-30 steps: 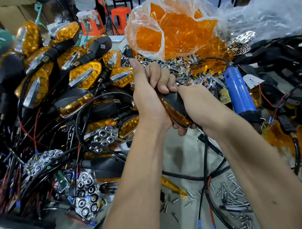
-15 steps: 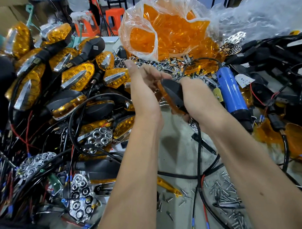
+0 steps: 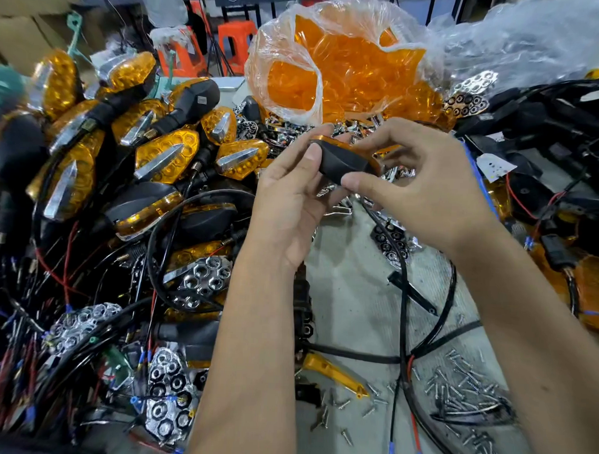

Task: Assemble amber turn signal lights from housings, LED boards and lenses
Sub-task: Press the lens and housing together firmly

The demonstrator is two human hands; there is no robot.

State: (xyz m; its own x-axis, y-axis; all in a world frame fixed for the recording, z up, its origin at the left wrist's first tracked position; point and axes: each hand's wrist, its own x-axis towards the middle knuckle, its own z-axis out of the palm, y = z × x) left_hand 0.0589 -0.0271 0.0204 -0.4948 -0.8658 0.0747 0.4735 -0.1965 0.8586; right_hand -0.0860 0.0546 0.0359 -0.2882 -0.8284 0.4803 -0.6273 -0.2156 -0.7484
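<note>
Grey tabletop (image 3: 350,296) fills the frame, with finished turn signals (image 3: 164,157) heaped at left. At centre the left hand (image 3: 292,206) and right hand (image 3: 425,187) pinch one black housing (image 3: 341,160) with their fingers, amber lens facing away. Above it, a clear plastic bag (image 3: 334,58) holds amber lenses. Loose screws (image 3: 465,385) lie lower right.

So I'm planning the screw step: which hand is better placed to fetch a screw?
Probably the right hand: the loose screws lie on its side, and the left hand also grips the turn signal.
</note>
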